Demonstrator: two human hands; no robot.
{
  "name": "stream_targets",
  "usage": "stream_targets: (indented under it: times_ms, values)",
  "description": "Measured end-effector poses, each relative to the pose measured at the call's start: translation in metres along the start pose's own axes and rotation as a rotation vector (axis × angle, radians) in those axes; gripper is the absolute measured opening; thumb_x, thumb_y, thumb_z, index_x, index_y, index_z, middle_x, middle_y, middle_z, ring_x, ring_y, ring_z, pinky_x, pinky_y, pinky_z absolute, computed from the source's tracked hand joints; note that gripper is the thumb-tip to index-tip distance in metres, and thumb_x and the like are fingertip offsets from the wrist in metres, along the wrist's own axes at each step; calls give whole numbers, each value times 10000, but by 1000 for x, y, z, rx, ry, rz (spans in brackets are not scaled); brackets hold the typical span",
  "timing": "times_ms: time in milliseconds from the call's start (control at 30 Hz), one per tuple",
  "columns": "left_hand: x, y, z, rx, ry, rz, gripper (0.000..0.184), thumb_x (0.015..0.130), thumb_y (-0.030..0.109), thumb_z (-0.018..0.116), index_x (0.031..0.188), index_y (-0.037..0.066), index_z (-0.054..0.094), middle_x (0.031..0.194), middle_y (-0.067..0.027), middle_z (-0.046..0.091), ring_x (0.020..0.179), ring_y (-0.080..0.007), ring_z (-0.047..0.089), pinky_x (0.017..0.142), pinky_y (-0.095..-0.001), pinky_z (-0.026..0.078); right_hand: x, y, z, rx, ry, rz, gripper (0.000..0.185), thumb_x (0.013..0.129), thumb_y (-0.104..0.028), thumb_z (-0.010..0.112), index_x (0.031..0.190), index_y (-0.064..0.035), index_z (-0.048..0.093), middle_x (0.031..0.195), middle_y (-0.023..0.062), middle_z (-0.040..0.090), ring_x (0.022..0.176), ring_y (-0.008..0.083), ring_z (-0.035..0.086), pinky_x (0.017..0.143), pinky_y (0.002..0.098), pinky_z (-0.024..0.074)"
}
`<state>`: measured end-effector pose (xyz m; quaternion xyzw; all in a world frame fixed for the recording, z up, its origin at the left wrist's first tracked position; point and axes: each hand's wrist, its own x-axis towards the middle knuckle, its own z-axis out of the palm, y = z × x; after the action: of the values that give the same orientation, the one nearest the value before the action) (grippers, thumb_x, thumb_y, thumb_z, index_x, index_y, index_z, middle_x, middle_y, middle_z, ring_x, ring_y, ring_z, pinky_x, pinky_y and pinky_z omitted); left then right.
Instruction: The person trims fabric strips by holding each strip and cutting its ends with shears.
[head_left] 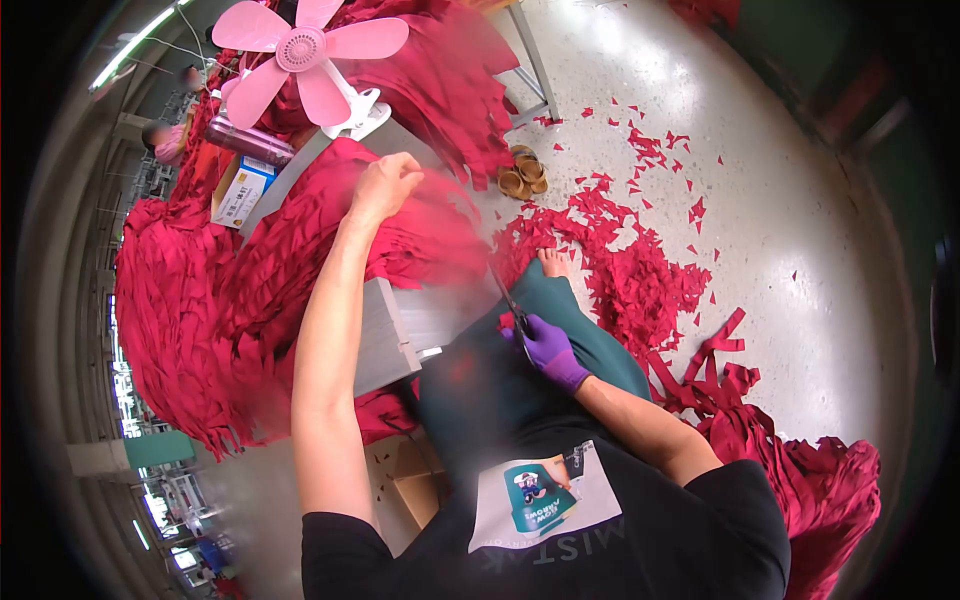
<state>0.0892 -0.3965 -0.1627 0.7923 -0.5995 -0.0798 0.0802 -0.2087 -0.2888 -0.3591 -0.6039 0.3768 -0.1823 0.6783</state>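
Observation:
My left hand (388,188) is bare and raised over a heap of red fabric strips (300,230). Its fingers are curled together in a pinch, and I cannot make out what, if anything, is between them. In a purple glove, my right hand (550,350) grips a pair of scissors (518,318) above my lap. The blades point away from me and are partly blurred. A small red fabric piece (506,321) shows beside the scissors' handles. Some strips on the heap's right side are smeared by motion.
A pink clip-on fan (302,48) stands on the grey table (375,345), near a purple bottle (248,140) and a cardboard box (240,195). Red scraps (640,275) litter the floor near sandals (522,175). More red strips (800,480) pile at my right.

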Motion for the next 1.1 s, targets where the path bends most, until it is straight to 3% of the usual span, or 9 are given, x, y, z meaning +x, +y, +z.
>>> stream_targets:
  times_ms: [133,233,333,433,467,700,900,1000,1100]
  values:
    - [4,2,-3,-120,9,3,201,836,195,647,900,5,637,767,-88,657,731,-148,617,712,-299,482,-1,-6,-3,-35,-17,12,383,849,-414,650,982,-57,616,780,156,637,747,348,624,660,383,467]
    - [4,-6,1,-301,-183,-38,184,821,184,665,880,11,644,754,-78,650,708,-121,598,699,-279,478,-3,-10,-5,-45,-23,20,386,849,-415,650,977,-53,615,763,153,631,729,342,622,655,380,465]
    - [1,-12,13,-236,-316,-30,176,801,186,688,882,31,665,779,-86,671,744,-172,634,714,-313,491,-2,-9,-5,-73,-30,36,388,849,-415,651,972,-49,615,759,154,630,724,338,623,654,377,465]
    - [-13,2,17,204,-297,-58,225,790,218,709,933,48,675,855,-94,687,856,-253,655,762,-374,497,-2,-8,-4,-66,-24,36,383,851,-408,651,969,-46,617,769,156,635,733,334,629,656,374,468]
    - [-16,7,19,287,-309,-78,300,761,251,739,987,64,675,942,-96,685,981,-300,629,825,-416,487,-1,-7,-3,-68,-17,27,379,852,-404,652,971,-46,618,774,155,639,738,331,632,657,372,469]
    - [-5,14,51,546,-479,-157,358,685,256,792,992,99,696,945,-103,681,1073,-273,598,873,-413,472,-1,-5,-4,-56,4,-8,346,860,-363,655,999,-48,625,802,143,657,753,307,650,665,356,479]
    - [-9,9,61,615,-280,59,225,657,196,786,865,133,726,871,-109,680,951,-289,619,784,-403,481,-1,-5,-5,-69,-7,10,341,863,-364,651,960,-38,616,774,147,643,724,313,638,649,369,466]
    - [-11,5,60,579,-231,141,83,699,159,673,743,96,705,825,-111,684,907,-285,625,739,-407,474,-2,-6,-4,10,-4,23,356,858,-377,655,944,-35,610,755,151,630,701,315,628,640,373,458]
    - [-13,4,60,563,-268,99,233,639,166,786,856,119,714,865,-101,675,912,-294,615,767,-412,484,-2,-11,-6,-35,1,19,373,852,-390,660,932,-29,604,733,153,618,683,308,620,634,369,451]
